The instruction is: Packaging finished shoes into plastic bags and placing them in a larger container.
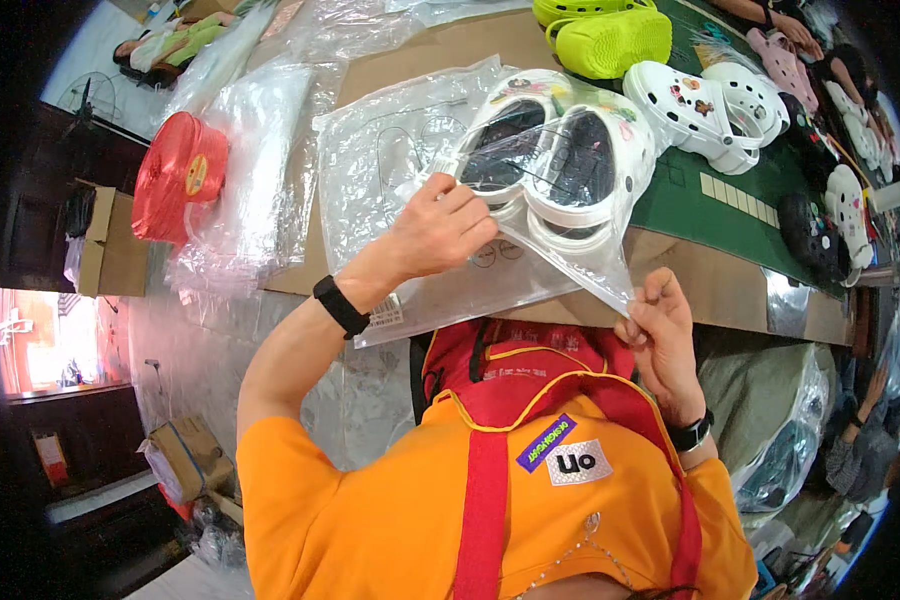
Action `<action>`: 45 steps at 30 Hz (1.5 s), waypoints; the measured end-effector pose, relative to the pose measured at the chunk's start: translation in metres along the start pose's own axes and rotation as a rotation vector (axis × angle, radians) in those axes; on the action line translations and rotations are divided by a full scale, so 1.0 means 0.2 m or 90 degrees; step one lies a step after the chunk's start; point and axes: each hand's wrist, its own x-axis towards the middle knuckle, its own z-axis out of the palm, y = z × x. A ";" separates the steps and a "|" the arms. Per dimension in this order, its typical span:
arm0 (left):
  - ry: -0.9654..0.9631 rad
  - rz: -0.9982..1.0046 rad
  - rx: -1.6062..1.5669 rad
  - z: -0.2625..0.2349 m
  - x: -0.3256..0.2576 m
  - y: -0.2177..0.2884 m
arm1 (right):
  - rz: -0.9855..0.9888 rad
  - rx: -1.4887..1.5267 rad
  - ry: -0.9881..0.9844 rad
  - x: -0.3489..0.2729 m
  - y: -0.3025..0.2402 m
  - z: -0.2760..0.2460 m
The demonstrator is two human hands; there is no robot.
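Observation:
A pair of white clogs [631,168] with dark insoles and colourful charms sits inside a clear plastic bag [592,262] on the table. My left hand [442,226] is closed on the bag's edge beside the clogs' heels. At the near right, my right hand [660,330] pinches a corner of the same bag, and the edge is stretched between both hands. Flat clear bags [355,215] with printed marks lie under and to the left of the clogs.
A roll of red plastic string [175,175] stands on a stack of clear bags [260,170] at the left. Lime green clogs [625,45] and more white clogs [685,110] lie beyond, on a green mat [670,205]. Another person's hand [795,35] is at the far right.

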 end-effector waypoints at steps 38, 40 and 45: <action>0.136 -0.046 -0.126 0.07 0.22 0.31 | 0.001 -0.125 -0.013 0.06 -0.08 -0.04; 0.141 -0.039 -0.143 0.07 0.23 0.30 | 0.002 -0.244 -0.003 0.06 -0.11 -0.05; 0.130 -0.019 -0.234 0.07 0.25 0.28 | -0.245 -0.604 -0.086 0.07 -0.17 -0.05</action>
